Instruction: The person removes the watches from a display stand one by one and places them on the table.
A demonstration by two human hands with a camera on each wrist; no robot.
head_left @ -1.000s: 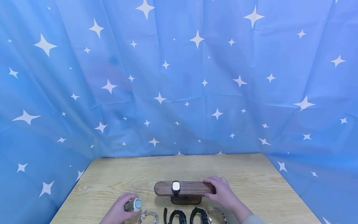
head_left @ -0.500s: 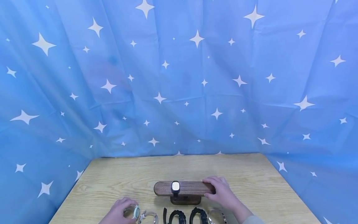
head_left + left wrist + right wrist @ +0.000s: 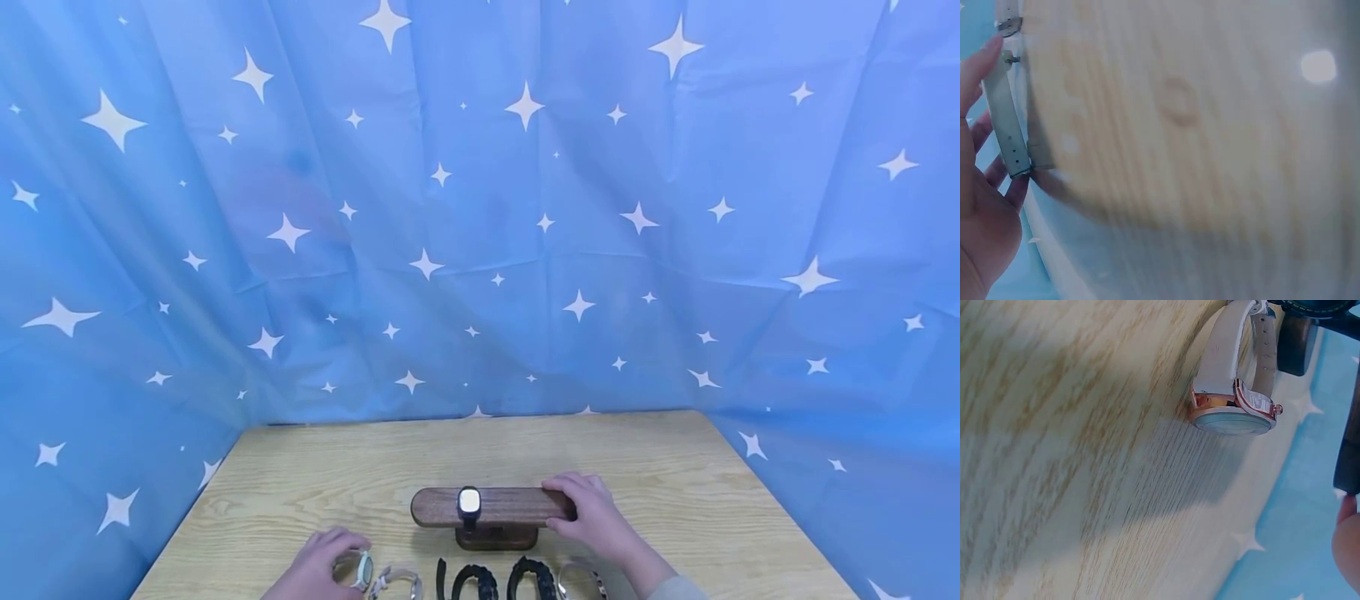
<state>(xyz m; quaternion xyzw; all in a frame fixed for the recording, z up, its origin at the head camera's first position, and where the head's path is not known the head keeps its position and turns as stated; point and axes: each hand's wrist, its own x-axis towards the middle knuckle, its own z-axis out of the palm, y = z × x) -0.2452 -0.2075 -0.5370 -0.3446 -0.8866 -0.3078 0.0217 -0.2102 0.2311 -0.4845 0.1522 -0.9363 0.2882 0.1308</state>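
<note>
At the table's front left, my left hand holds a pale green watch low over or on the wood, its dial turned to the right. In the left wrist view the thumb and fingers lie about the watch's pale strap. My right hand grips the right end of a dark wooden watch stand. Round the stand's bar, left of centre, sits a black-strapped watch with a bright face. In the right wrist view only a fingertip touches the dark bar.
Along the front edge stand a watch with a light strap, black watches and a silver-looking one. A white-strapped watch with a rose-gold case shows in the right wrist view. Starry blue cloth surrounds the wooden table.
My left hand has lowered the pale green watch towards the front of the table and turned its dial to the right. My right hand stays on the stand.
</note>
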